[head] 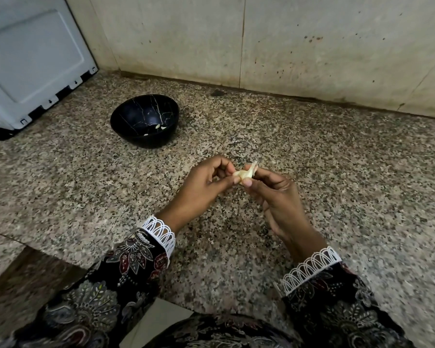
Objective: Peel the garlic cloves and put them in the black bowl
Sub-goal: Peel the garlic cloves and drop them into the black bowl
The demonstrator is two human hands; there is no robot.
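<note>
A pale garlic clove (245,173) with loose papery skin sticking up is pinched between both my hands above the granite counter. My left hand (206,183) grips its left end with curled fingers, thumb against the clove. My right hand (278,197) holds its right end between thumb and fingertips. The black bowl (144,121), marbled with thin gold veins, stands on the counter behind and to the left of my hands. Three small peeled cloves (158,127) lie at its bottom.
A white appliance (33,64) stands at the back left on the speckled granite counter (337,159). A stained tiled wall (286,46) closes the back. The counter's front edge steps down at the lower left.
</note>
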